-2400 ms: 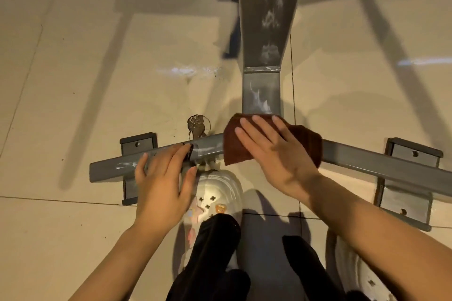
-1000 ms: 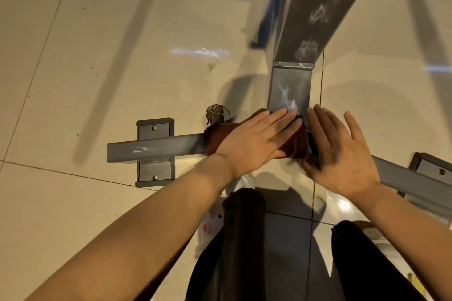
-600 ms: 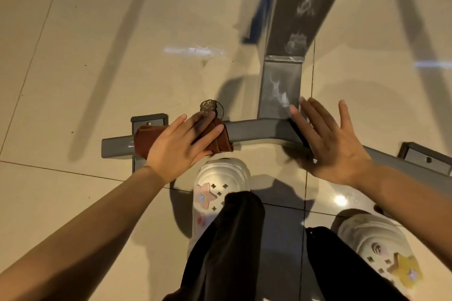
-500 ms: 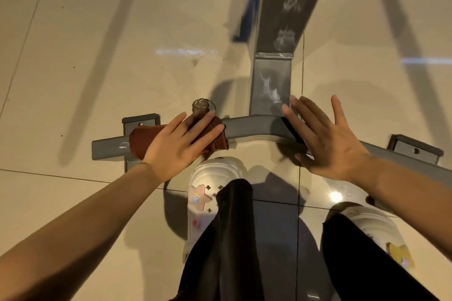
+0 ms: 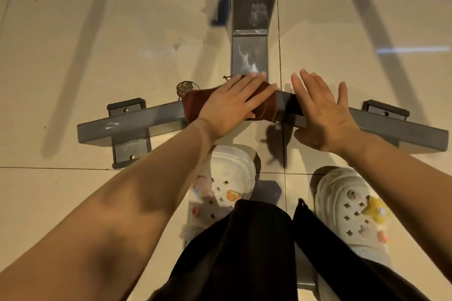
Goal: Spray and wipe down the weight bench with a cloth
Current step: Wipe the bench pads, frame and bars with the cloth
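Pressing flat with straight fingers, the left hand (image 5: 230, 105) holds the brown cloth (image 5: 265, 105) down on the grey crossbar (image 5: 137, 121) of the weight bench base, right where the upright beam (image 5: 249, 56) joins it. The cloth drapes over the crossbar's top and front face. Just right of the cloth, the right hand (image 5: 322, 115) rests open on the crossbar, fingers spread, gripping nothing. Below the crossbar, two white clogs (image 5: 220, 186) stand on the tiled floor (image 5: 61, 32), black trouser legs above them.
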A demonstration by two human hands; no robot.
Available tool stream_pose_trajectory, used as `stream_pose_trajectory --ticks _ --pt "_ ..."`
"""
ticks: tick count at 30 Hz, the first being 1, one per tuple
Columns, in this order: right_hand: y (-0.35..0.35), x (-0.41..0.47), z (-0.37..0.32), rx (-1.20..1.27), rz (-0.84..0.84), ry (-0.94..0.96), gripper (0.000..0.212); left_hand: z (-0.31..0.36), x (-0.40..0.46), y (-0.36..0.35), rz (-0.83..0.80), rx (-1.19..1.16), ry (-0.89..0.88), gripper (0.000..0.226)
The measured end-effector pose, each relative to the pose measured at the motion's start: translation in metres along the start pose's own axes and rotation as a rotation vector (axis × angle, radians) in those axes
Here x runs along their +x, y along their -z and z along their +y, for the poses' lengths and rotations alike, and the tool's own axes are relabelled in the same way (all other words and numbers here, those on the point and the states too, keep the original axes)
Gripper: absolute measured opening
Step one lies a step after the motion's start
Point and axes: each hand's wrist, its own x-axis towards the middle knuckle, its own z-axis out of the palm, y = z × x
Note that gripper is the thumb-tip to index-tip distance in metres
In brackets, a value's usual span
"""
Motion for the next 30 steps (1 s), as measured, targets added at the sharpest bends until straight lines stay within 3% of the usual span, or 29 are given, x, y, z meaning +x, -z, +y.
stream_pose_trajectory --ticks 5,10,12,17,22,26,30 --pt "0.000 -0.004 -0.021 0.008 -0.033 0.035 0.109 -0.042 -0.083 -0.002 -0.072 -0.025 0.161 0.063" --pt "-0.008 0.016 -0.041 -0.145 0.119 0.333 0.098 -0.085 -0.208 -0.006 -0.100 0.023 0.476 0.059" --pt "-0.005 0.027 -0.047 -0.219 0.116 0.404 0.094 -0.095 -0.230 -0.005 -0.122 0.007 0.508 0.060" --pt "0.024 0.058 -0.062 -0.443 -0.014 0.508 0.103 -0.089 -0.216 -0.008 -0.089 -0.001 0.519 0.059" --pt "0.043 0.077 -0.100 -0.433 -0.134 0.515 0.101 -0.041 -0.118 -0.012 -0.053 0.001 0.401 0.059" --pt "0.041 0.089 -0.119 -0.258 -0.093 0.482 0.102 -0.024 -0.057 -0.006 0.038 -0.123 0.194 0.043" --pt "0.022 0.084 -0.110 -0.101 0.084 0.431 0.086 -0.039 -0.067 -0.005 0.062 -0.113 0.103 0.048"
